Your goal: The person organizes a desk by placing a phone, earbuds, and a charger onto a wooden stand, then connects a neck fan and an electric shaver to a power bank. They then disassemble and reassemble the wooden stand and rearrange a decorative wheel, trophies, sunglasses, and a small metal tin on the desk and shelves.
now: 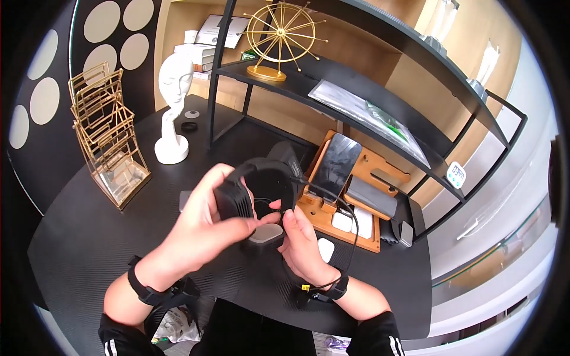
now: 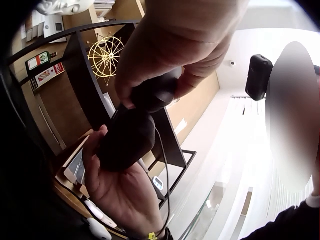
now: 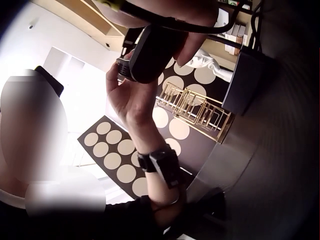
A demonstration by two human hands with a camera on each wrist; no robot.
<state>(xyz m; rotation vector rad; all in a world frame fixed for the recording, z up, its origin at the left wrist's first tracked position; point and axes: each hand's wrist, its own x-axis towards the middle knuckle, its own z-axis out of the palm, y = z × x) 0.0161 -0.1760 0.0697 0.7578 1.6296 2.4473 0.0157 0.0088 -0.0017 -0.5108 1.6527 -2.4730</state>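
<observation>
Both hands hold up a black, curved, band-like device (image 1: 236,199) above the dark desk. The left hand (image 1: 205,222) grips its left end, thumb below and fingers behind; in the left wrist view the left hand (image 2: 175,50) pinches a black rounded part (image 2: 155,92). Around the device's right end curl the fingers of the right hand (image 1: 303,246). The left wrist view shows the right hand (image 2: 125,195) under a larger black part (image 2: 129,142). A thin black cable (image 1: 357,231) runs from the device to the right wrist. In the right wrist view, a black rounded part (image 3: 152,55) lies between the hands.
Behind the hands, a wooden organizer (image 1: 371,237) holds a phone (image 1: 336,163) and other items. A white face sculpture (image 1: 172,148) and gold wire frame (image 1: 110,133) stand left. A black shelf (image 1: 297,92) carries a gold wheel (image 1: 281,32).
</observation>
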